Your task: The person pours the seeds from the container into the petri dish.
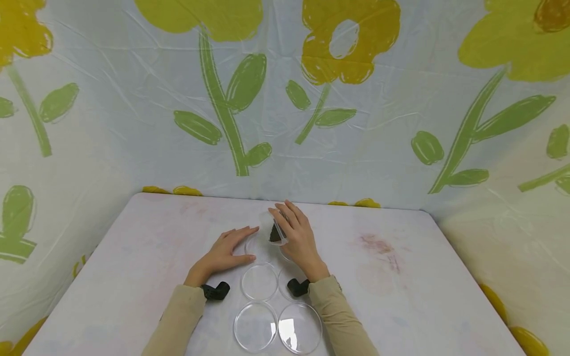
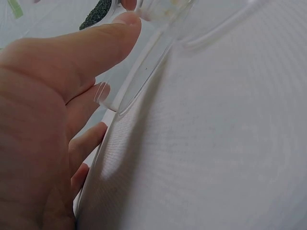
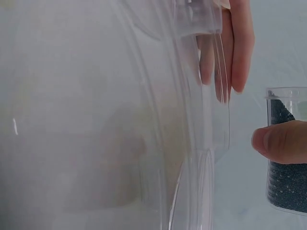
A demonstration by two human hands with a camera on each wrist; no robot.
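My right hand (image 1: pixel 302 244) grips a small clear plastic cup (image 1: pixel 280 236) above the far dishes. The cup is tilted in the head view. Fine black seed-like grains (image 3: pixel 290 189) fill much of it, and the thumb (image 3: pixel 283 141) lies along its side in the right wrist view. At the far left dish (image 1: pixel 247 245), my left hand (image 1: pixel 222 253) has its fingers extended and thumb apart, with fingertips right at the dish's rim. That clear round dish shows edge-on in the left wrist view, its wall (image 2: pixel 146 76) close to the fingers.
Several clear round dishes stand in two columns toward me, among them a middle left dish (image 1: pixel 260 282), a near left dish (image 1: pixel 256 327) and a near right dish (image 1: pixel 307 341). A flower-printed curtain (image 1: pixel 276 163) hangs behind the pale table (image 1: pixel 392 316).
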